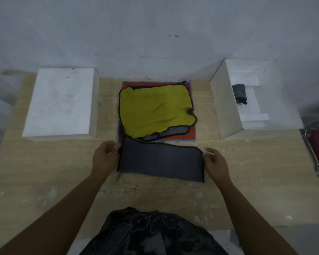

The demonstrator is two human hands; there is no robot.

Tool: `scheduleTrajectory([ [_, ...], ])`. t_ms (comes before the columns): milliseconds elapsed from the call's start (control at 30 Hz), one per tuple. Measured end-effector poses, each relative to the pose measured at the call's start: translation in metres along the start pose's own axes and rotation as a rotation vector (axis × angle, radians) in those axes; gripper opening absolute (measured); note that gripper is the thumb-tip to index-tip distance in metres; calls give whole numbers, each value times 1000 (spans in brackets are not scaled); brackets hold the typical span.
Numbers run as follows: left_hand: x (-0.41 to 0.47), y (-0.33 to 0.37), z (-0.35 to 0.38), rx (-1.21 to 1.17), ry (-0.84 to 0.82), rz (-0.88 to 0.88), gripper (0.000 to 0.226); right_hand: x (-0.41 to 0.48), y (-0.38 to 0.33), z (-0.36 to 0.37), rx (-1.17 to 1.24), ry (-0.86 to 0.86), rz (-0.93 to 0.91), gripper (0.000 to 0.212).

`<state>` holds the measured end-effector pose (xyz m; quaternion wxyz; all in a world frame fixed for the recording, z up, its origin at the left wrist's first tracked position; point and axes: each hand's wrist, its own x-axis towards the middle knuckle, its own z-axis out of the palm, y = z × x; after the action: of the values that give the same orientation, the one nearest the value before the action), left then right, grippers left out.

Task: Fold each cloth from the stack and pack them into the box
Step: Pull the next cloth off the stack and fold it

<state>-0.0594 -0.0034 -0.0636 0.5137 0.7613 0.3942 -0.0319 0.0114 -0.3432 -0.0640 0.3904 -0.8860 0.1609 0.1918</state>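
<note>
Both left hand [104, 157] and right hand [215, 162] pinch grey cloth [160, 162] on wooden table [247, 172] against pale wall [155, 34].

Bare left forearm [63, 207] and bare right forearm [250, 208], uncovered along all the length in view, slim and smooth. Bare too the left hand [104, 158] and the right hand [215, 162], nails catching a little light at the fingertips [208, 153]. Between the arms, at the near edge of the table [44, 181], a dark garment [151, 234]: black, slightly glossy fabric, gathered into soft folds, printed with large grey flower and leaf shapes outlined in thin paler lines.
</note>
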Motion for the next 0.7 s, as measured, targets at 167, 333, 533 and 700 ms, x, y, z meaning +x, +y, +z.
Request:
scheduleTrajectory([
  [167,-19,-23,6,298,-53,44,28,-22,11,5,-295,-23,62,43],
  [333,-32,-32,9,371,-66,65,33,-35,30,17,-443,-93,147,41],
  [533,-43,-27,-3,233,-82,9,27,-44,26,15,-300,1,94,27],
  [700,-61,-24,-17,-29,-212,40,8,-54,40,7,-97,-41,-60,14],
])
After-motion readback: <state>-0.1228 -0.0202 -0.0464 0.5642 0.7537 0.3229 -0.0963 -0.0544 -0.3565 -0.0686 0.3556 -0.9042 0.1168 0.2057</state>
